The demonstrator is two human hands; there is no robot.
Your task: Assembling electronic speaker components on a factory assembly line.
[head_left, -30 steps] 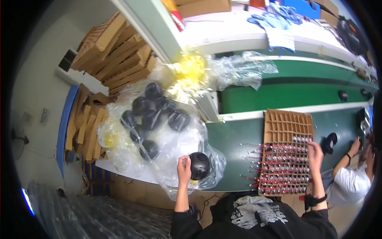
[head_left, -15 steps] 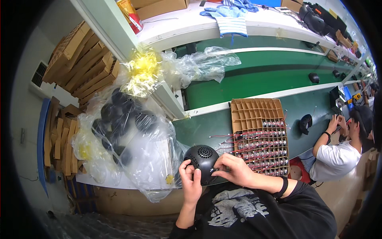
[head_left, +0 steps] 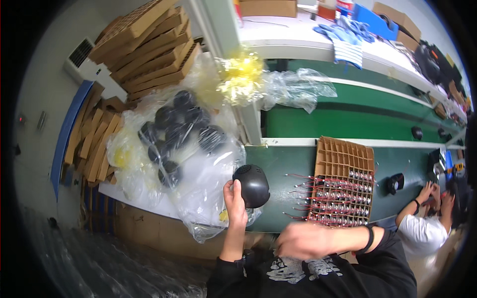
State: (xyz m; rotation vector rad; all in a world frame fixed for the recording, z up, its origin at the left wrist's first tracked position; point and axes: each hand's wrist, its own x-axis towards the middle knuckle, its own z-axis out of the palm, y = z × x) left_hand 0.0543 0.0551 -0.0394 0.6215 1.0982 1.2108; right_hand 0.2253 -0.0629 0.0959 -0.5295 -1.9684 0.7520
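- Housing (head_left: 254, 187), black and round with a perforated patch on top, is held up over the left part of the green tabletop (head_left: 283, 160), toward its near edge
- Left hand (head_left: 236, 206) grips it from the near left side, thumb up against the shell
- Right hand (head_left: 304, 241) is just off the near edge, in front of the black shirt (head_left: 355, 273), apart from the housing; motion blur, can't tell if its fingers are open, closed or holding something
- Cardboard tray (head_left: 343, 156) sits right of the housing, reaching the tabletop's near edge; far rows mostly bare, nearer rows carry small metal parts (head_left: 343, 206), red wires trailing past its left edge
- Small black part (head_left: 395, 184) lies on the tabletop, off the tray's right edge
- Clear plastic bag (head_left: 194, 198) spreads beyond the tabletop's left end, more black round pieces (head_left: 176, 133) inside, overhanging the near edge
- Co-worker (head_left: 425, 231) in white sits by the right end, both hands raised near a black box (head_left: 437, 161)
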